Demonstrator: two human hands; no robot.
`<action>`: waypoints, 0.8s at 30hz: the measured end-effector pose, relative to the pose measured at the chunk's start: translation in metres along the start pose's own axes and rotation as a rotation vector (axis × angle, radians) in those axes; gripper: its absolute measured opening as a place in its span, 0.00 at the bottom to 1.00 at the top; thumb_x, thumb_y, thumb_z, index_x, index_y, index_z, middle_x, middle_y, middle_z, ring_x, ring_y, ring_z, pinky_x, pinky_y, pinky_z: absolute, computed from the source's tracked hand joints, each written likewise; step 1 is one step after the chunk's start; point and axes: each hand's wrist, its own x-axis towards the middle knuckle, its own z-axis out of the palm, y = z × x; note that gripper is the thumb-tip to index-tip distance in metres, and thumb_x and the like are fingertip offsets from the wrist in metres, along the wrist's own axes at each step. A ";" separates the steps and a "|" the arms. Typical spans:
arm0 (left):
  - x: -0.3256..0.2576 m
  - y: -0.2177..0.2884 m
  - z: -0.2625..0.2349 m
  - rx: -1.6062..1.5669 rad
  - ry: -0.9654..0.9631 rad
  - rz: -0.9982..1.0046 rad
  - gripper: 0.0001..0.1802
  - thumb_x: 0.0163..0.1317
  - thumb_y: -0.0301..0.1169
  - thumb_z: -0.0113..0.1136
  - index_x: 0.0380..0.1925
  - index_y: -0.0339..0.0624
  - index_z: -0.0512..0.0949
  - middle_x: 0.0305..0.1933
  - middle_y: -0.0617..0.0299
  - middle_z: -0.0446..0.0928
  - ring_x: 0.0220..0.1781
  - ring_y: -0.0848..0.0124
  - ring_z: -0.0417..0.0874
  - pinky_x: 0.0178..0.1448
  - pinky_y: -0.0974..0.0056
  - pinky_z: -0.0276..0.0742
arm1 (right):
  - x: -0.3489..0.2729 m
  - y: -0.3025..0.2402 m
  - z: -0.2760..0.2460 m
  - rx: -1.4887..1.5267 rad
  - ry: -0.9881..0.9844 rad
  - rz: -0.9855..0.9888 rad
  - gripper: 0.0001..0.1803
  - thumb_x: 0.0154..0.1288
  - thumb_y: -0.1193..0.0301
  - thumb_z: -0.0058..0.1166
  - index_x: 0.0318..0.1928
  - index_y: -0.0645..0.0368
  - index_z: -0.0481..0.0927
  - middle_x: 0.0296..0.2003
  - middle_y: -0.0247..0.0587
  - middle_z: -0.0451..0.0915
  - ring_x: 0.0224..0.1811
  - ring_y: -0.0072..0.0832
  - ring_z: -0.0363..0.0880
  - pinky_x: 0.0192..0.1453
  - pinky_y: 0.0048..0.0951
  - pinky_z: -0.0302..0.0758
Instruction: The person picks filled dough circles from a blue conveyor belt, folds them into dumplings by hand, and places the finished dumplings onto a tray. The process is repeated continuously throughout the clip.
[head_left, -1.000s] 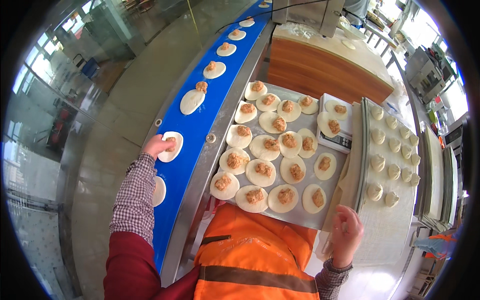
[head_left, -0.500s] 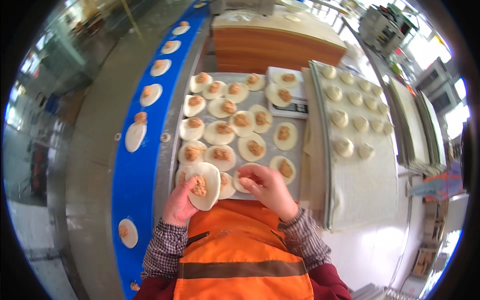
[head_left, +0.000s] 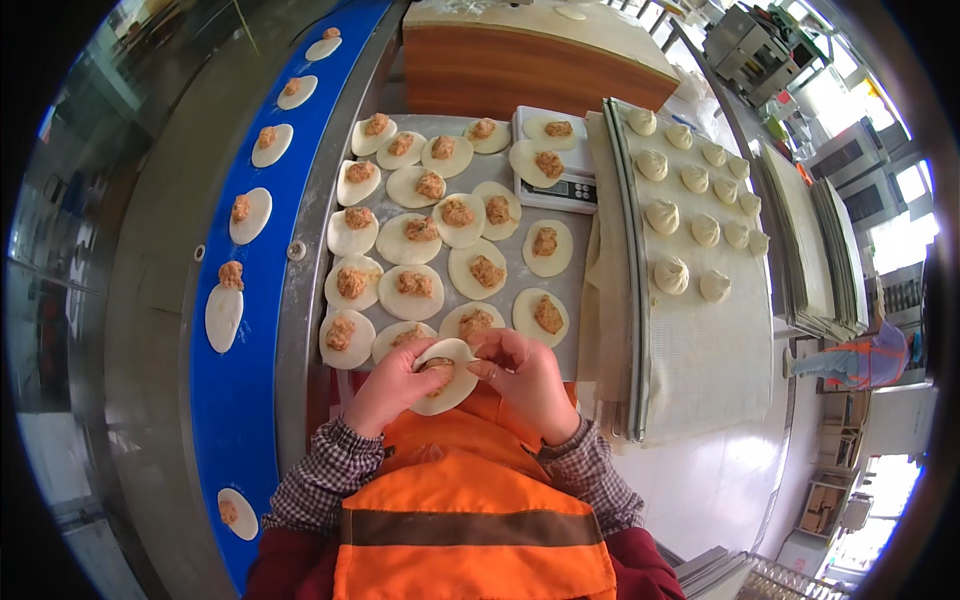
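Since the earlier frame, left hand and right hand closed in; both grips pinch the round pale dough wrapper with meat filling, apparently folding, above the floured steel tabletop.

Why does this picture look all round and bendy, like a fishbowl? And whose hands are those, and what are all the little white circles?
The picture comes from a camera worn on a person's head, looking down. Its wide lens bends straight edges, so everything looks round. The left hand and right hand belong to that person, who wears an orange vest. Together they hold one round white dough wrapper with meat filling, and the fingers touch its edge. In front lies a grey metal table covered with more filled wrappers. On the left runs a long blue conveyor belt carrying others. On the right, a cloth-lined tray holds finished pleated white buns.
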 end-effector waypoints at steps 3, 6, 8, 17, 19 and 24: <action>-0.001 0.005 -0.007 0.120 -0.063 0.001 0.21 0.61 0.25 0.57 0.55 0.35 0.72 0.49 0.64 0.76 0.49 0.77 0.76 0.53 0.72 0.73 | 0.006 -0.002 -0.001 -0.134 -0.116 0.091 0.09 0.54 0.77 0.64 0.36 0.64 0.80 0.24 0.40 0.77 0.24 0.25 0.73 0.30 0.26 0.72; -0.001 0.007 -0.013 0.262 -0.094 0.008 0.20 0.60 0.26 0.57 0.54 0.36 0.73 0.47 0.63 0.78 0.48 0.77 0.77 0.52 0.72 0.73 | 0.005 0.001 -0.001 -0.308 -0.133 -0.033 0.10 0.53 0.78 0.64 0.37 0.64 0.79 0.27 0.39 0.78 0.25 0.26 0.74 0.31 0.26 0.72; -0.002 0.017 -0.014 0.371 -0.127 -0.003 0.21 0.60 0.28 0.58 0.54 0.36 0.73 0.47 0.61 0.79 0.47 0.77 0.77 0.52 0.71 0.73 | 0.007 0.001 0.000 -0.334 -0.154 -0.114 0.10 0.54 0.78 0.63 0.37 0.64 0.79 0.27 0.39 0.78 0.26 0.26 0.74 0.32 0.25 0.72; 0.012 0.025 -0.022 0.365 -0.342 -0.118 0.23 0.62 0.31 0.58 0.56 0.36 0.71 0.43 0.64 0.78 0.41 0.79 0.76 0.49 0.72 0.73 | 0.004 0.001 -0.001 -0.426 -0.186 -0.138 0.08 0.54 0.74 0.63 0.34 0.62 0.78 0.26 0.41 0.76 0.23 0.30 0.72 0.28 0.27 0.70; 0.014 0.015 -0.032 0.008 -0.341 -0.136 0.26 0.61 0.33 0.61 0.58 0.36 0.68 0.49 0.62 0.75 0.50 0.77 0.75 0.55 0.71 0.72 | 0.004 -0.001 -0.002 -0.458 -0.141 -0.157 0.08 0.55 0.74 0.64 0.33 0.62 0.78 0.27 0.41 0.77 0.22 0.30 0.72 0.28 0.27 0.70; 0.014 0.003 -0.022 -0.195 -0.184 -0.107 0.25 0.62 0.33 0.62 0.57 0.34 0.69 0.50 0.62 0.75 0.52 0.76 0.75 0.57 0.71 0.72 | 0.003 0.007 -0.002 -0.167 -0.087 0.046 0.08 0.54 0.74 0.64 0.33 0.62 0.77 0.27 0.40 0.77 0.24 0.29 0.75 0.30 0.27 0.72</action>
